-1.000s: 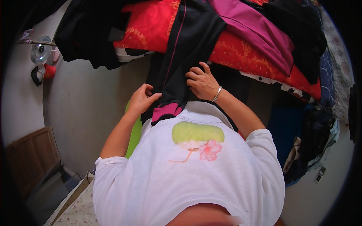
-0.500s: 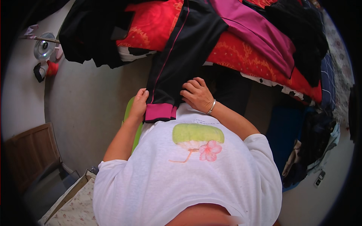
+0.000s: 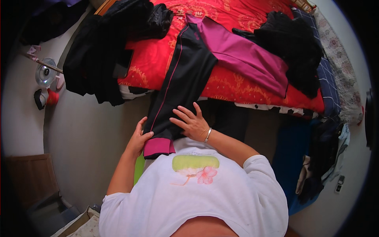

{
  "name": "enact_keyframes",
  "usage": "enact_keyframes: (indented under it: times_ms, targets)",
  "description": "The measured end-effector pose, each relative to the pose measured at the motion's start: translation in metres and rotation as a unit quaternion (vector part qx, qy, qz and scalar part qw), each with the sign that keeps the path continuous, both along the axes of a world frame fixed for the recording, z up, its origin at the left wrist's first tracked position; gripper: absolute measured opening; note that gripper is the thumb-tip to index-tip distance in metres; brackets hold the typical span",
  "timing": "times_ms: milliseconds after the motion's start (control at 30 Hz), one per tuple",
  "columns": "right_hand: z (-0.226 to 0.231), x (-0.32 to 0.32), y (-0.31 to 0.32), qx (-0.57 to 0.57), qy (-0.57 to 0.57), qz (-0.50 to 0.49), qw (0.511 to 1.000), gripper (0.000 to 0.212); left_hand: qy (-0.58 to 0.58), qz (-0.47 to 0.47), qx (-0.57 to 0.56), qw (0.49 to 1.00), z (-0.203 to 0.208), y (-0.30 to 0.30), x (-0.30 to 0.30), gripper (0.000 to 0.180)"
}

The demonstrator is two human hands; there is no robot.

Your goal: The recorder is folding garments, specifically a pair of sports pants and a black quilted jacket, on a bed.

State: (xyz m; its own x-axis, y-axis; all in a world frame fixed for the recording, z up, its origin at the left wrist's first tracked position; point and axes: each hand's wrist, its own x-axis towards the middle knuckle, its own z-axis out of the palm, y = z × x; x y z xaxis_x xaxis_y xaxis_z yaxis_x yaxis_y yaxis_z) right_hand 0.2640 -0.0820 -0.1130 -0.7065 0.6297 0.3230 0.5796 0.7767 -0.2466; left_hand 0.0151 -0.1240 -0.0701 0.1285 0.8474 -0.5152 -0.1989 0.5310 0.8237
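A pair of trousers (image 3: pixel 182 67) stretches from the bed down to my lap. One leg is black with a thin pink side stripe and a magenta cuff (image 3: pixel 158 147); the other leg (image 3: pixel 244 53) shows magenta and lies across the bed. At the black leg's left edge, just above the cuff, my left hand (image 3: pixel 137 138) rests with thumb and fingers apart. Over the leg's right side my right hand (image 3: pixel 192 123) is spread, fingertips on or just above the fabric; a silver bangle circles that wrist.
A red patterned bedspread (image 3: pixel 233 87) covers the bed ahead. Dark clothes (image 3: pixel 96 59) hang over its left corner, and a black garment (image 3: pixel 290 45) lies at the right. A fan (image 3: pixel 45 72) stands far left. Folded clothes (image 3: pixel 316 158) are piled on blue cloth at the right.
My left hand has loosened from its grip at the cuff edge. My right hand's curled fingers have spread out over the leg. The view has tilted up, showing more of the bed.
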Motion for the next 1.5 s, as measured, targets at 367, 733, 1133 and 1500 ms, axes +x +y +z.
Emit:
enact_keyframes:
  times_ms: [367, 733, 1133, 1500]
  targets:
    - [0.078, -0.007, 0.011, -0.270, 0.456, 0.008, 0.848, 0.064, -0.237, -0.054, 0.110, 0.964, 0.087, 0.074, 0.039, 0.060]
    - [0.085, 0.078, -0.042, -0.537, 0.694, 0.001, 0.480, 0.063, 0.093, -0.106, 0.083, 0.987, -0.016, 0.345, 0.091, 0.050]
    - [0.092, 0.096, -0.016, -0.416, 0.507, 0.196, 0.729, 0.060, -0.145, -0.111, -0.020, 0.983, -0.046, 0.447, 0.127, 0.029]
    - [0.154, 0.085, 0.004, -0.460, 0.433, 0.356, 0.688, 0.048, -0.178, -0.092, 0.034, 0.979, -0.051, 0.390, 0.068, 0.030]
